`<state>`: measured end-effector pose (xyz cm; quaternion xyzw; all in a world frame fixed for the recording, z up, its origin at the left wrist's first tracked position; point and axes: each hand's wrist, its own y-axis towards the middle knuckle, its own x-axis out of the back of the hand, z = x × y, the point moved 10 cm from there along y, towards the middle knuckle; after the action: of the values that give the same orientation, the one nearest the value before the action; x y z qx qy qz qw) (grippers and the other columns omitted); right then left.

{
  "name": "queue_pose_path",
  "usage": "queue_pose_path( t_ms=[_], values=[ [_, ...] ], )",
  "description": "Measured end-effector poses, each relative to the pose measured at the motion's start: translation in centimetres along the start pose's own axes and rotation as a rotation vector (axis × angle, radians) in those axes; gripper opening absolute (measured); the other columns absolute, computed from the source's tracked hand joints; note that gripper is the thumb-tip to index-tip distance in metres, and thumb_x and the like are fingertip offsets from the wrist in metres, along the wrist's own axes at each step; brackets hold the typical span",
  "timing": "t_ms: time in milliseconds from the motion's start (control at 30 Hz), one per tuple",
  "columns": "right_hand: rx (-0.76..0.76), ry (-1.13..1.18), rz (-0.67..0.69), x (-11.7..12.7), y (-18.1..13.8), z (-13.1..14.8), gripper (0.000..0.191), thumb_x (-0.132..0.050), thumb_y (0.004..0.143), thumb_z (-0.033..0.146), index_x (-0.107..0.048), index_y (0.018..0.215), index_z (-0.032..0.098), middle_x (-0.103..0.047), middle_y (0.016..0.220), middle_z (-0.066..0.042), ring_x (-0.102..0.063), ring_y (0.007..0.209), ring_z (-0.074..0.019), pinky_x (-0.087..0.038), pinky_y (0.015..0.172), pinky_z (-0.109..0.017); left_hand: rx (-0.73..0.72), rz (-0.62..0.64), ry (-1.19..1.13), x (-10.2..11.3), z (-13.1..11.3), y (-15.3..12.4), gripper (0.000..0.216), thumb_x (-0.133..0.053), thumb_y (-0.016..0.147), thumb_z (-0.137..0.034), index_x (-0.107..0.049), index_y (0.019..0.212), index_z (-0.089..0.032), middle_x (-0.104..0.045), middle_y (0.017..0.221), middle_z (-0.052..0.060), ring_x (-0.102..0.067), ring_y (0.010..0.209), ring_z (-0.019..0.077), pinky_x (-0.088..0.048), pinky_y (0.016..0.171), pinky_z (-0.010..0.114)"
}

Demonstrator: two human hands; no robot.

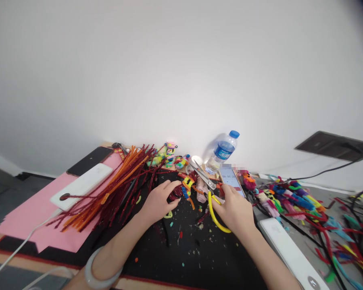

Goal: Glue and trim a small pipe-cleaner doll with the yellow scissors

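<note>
Low in the middle of the frame, your left hand (159,201) pinches a small red pipe-cleaner figure (181,189) against the black mat (181,257), fingers curled around it. Just to the right, your right hand (234,209) grips the yellow-handled scissors (210,193), blades open and pointing up-left over the figure. A pile of red and orange pipe cleaners (115,185) fans out at left-centre; a water bottle (222,153) stands behind by the wall.
</note>
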<state>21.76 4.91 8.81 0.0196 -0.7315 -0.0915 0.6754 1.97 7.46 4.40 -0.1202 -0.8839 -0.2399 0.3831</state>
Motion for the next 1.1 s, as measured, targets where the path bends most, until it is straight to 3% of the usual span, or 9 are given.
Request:
queue_pose_path(
  t_ms=[367, 633, 833, 1100],
  values=[
    [0.021, 0.016, 0.078, -0.2, 0.4, -0.5, 0.027, -0.047, 0.083, 0.047, -0.051, 0.078, 0.021, -0.062, 0.069, -0.004, -0.062, 0.064, -0.0196, -0.021, 0.047, -0.024, 0.005, -0.028, 0.050, 0.2, 0.1, -0.1, 0.039, -0.054, 0.080, -0.024, -0.050, 0.118, -0.024, -0.057, 0.096, 0.004, -0.057, 0.088, 0.0195, -0.047, 0.079, 0.030],
    [0.018, 0.107, 0.059, 0.1, 0.4, -0.9, 0.030, -0.044, 0.084, 0.048, -0.043, 0.091, 0.019, -0.061, 0.090, -0.007, -0.060, 0.069, -0.0191, -0.028, 0.053, -0.025, 0.015, -0.092, 0.115, 0.7, 0.3, -0.1, 0.039, -0.054, 0.079, -0.022, -0.052, 0.118, -0.024, -0.055, 0.096, 0.005, -0.056, 0.090, 0.0200, -0.047, 0.082, 0.031],
    [0.085, -0.020, 0.003, 0.2, 0.1, 0.1, 0.030, -0.047, 0.082, 0.046, -0.047, 0.094, 0.019, -0.061, 0.092, -0.006, -0.062, 0.070, -0.0201, -0.029, 0.053, -0.027, -0.025, -0.127, 0.223, 0.9, 0.0, -0.2, 0.039, -0.053, 0.078, -0.018, -0.052, 0.116, -0.024, -0.055, 0.092, 0.004, -0.055, 0.090, 0.0199, -0.046, 0.082, 0.031],
    [0.057, -0.101, -0.009, 0.6, 0.4, -0.1, 0.030, -0.050, 0.079, 0.049, -0.052, 0.086, 0.021, -0.064, 0.085, -0.003, -0.064, 0.067, -0.0206, -0.028, 0.048, -0.026, -0.067, -0.084, 0.278, 0.4, -0.3, -0.1, 0.042, -0.052, 0.076, -0.013, -0.050, 0.117, -0.023, -0.055, 0.089, 0.003, -0.053, 0.086, 0.0200, -0.044, 0.085, 0.033]
  ],
)
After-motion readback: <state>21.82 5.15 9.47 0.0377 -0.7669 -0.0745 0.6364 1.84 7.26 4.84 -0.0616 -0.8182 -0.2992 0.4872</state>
